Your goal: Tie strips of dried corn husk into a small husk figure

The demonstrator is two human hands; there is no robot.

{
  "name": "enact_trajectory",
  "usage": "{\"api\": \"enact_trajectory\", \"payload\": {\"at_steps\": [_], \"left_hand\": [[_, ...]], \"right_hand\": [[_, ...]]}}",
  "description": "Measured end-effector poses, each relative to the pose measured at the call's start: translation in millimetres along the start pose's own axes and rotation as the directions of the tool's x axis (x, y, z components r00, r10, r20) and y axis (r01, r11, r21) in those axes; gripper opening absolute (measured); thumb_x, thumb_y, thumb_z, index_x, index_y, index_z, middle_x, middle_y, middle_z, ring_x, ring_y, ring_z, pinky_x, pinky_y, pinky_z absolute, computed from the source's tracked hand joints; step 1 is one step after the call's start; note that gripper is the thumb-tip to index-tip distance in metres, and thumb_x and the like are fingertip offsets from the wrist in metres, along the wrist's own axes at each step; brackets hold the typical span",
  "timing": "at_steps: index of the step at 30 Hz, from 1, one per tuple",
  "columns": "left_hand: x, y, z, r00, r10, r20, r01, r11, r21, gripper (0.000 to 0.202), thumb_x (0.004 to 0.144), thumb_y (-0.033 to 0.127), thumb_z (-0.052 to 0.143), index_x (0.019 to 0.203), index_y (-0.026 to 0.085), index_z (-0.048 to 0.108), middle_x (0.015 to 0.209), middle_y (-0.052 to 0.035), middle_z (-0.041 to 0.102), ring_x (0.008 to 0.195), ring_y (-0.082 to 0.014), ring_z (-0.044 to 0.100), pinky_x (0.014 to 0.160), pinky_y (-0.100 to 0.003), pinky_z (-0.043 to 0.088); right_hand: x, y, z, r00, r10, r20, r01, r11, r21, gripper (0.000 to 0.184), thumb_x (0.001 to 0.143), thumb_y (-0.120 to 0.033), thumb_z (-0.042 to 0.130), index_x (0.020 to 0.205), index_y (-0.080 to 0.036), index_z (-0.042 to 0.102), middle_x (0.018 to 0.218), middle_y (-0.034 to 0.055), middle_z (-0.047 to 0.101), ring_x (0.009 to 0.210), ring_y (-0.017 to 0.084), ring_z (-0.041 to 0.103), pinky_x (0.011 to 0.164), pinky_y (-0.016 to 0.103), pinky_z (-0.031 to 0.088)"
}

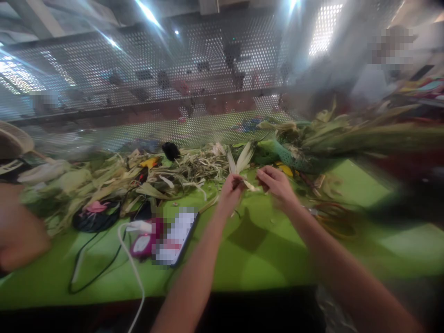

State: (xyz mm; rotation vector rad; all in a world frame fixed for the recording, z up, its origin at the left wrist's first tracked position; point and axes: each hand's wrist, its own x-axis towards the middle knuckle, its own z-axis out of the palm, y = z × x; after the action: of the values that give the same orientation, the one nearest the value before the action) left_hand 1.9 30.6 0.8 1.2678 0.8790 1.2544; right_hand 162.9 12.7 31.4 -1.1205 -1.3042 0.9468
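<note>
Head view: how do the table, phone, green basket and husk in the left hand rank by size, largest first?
1. Table
2. Phone and green basket: too alike to rank, the basket being partly covered
3. Husk in the left hand

Bluish-white glare streaks from the overhead lights (149, 13), a soft shadow (247, 231) darkens the green tabletop (41, 286) before me, and blur smears the edges of my view, especially at right.
</note>
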Motion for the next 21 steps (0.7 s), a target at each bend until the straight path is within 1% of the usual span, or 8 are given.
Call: {"api": "enact_trajectory", "payload": {"at_steps": [3, 5, 7, 10, 13, 15, 17, 21], "left_hand": [[1, -2, 0.0, 0.998, 0.064, -0.01, -0.063, 0.997, 0.033, 0.027, 0.077, 0.035, 0.072, 0.088, 0.018, 0.054, 0.067, 0.0039, 0.057, 0.055, -0.0075, 0.045, 0.052, -0.021, 0.032], [2, -3, -0.4, 0.995, 0.098, -0.02, -0.097, 0.994, 0.045, 0.029, 0.077, 0.037, 0.072, 0.088, 0.018, 0.054, 0.069, 0.0033, 0.056, 0.058, -0.0089, 0.048, 0.054, -0.022, 0.035], [3, -4, -1.1, 0.994, 0.1, -0.053, -0.098, 0.994, 0.04, 0.03, 0.077, 0.039, 0.072, 0.088, 0.018, 0.053, 0.07, 0.0024, 0.057, 0.059, -0.0096, 0.05, 0.055, -0.023, 0.036], [5, -6, -2.5, 0.991, 0.07, -0.111, -0.07, 0.998, -0.001, 0.03, 0.076, 0.038, 0.073, 0.088, 0.019, 0.052, 0.069, 0.003, 0.057, 0.058, -0.0091, 0.05, 0.056, -0.023, 0.037], [6, -6, -3.6, 0.985, 0.041, -0.165, -0.054, 0.996, -0.07, 0.029, 0.076, 0.036, 0.072, 0.09, 0.02, 0.052, 0.067, 0.0046, 0.056, 0.057, -0.0081, 0.049, 0.056, -0.022, 0.037], [6, -5, -3.6, 0.982, 0.004, -0.188, -0.036, 0.986, -0.164, 0.032, 0.074, 0.036, 0.073, 0.091, 0.02, 0.051, 0.068, 0.0047, 0.057, 0.056, -0.0076, 0.049, 0.056, -0.021, 0.037], [5, -4, -3.0, 0.981, -0.04, -0.187, -0.013, 0.962, -0.273, 0.034, 0.072, 0.036, 0.073, 0.091, 0.021, 0.049, 0.072, 0.0038, 0.061, 0.056, -0.0069, 0.048, 0.056, -0.021, 0.038], [5, -2, -1.0, 0.988, -0.091, -0.122, 0.04, 0.928, -0.371, 0.036, 0.07, 0.034, 0.075, 0.09, 0.021, 0.048, 0.079, 0.0017, 0.066, 0.059, -0.0069, 0.05, 0.059, -0.021, 0.04]], "right_hand": [[-6, -9, 2, 0.98, 0.04, 0.193, -0.066, 0.989, 0.132, 0.038, 0.084, -0.055, 0.062, 0.096, -0.02, 0.07, 0.069, 0.0003, 0.062, 0.055, 0.011, 0.051, 0.051, 0.023, 0.041], [-9, -12, 3, 0.96, 0.05, 0.274, -0.093, 0.985, 0.147, 0.038, 0.086, -0.055, 0.059, 0.092, -0.019, 0.071, 0.072, 0.0024, 0.064, 0.058, 0.012, 0.054, 0.054, 0.024, 0.044], [-10, -13, 4, 0.952, 0.044, 0.303, -0.09, 0.986, 0.137, 0.036, 0.085, -0.052, 0.062, 0.081, -0.017, 0.071, 0.074, 0.0037, 0.065, 0.061, 0.012, 0.055, 0.058, 0.025, 0.046], [-9, -11, 3, 0.946, 0.044, 0.323, -0.079, 0.992, 0.095, 0.027, 0.076, -0.042, 0.074, 0.082, -0.016, 0.069, 0.077, 0.0036, 0.066, 0.066, 0.013, 0.059, 0.064, 0.027, 0.049], [-6, -3, 3, 0.951, 0.032, 0.306, -0.044, 0.999, 0.032, 0.033, 0.069, -0.031, 0.079, 0.096, -0.016, 0.067, 0.083, 0.0036, 0.068, 0.071, 0.015, 0.062, 0.067, 0.029, 0.051], [-3, 3, 3, 0.97, -0.014, 0.241, 0.03, 0.998, -0.064, 0.032, 0.07, -0.028, 0.077, 0.099, -0.017, 0.068, 0.08, 0.0024, 0.068, 0.07, 0.015, 0.062, 0.065, 0.029, 0.051], [-2, 7, 2, 0.979, -0.09, 0.183, 0.124, 0.975, -0.185, 0.022, 0.075, -0.029, 0.073, 0.094, -0.019, 0.07, 0.078, 0.0019, 0.069, 0.07, 0.015, 0.062, 0.065, 0.029, 0.05], [-3, 4, 2, 0.945, -0.268, 0.189, 0.318, 0.891, -0.325, 0.011, 0.082, -0.03, 0.069, 0.088, -0.023, 0.075, 0.085, 0.0034, 0.073, 0.076, 0.018, 0.065, 0.071, 0.031, 0.051]]}}
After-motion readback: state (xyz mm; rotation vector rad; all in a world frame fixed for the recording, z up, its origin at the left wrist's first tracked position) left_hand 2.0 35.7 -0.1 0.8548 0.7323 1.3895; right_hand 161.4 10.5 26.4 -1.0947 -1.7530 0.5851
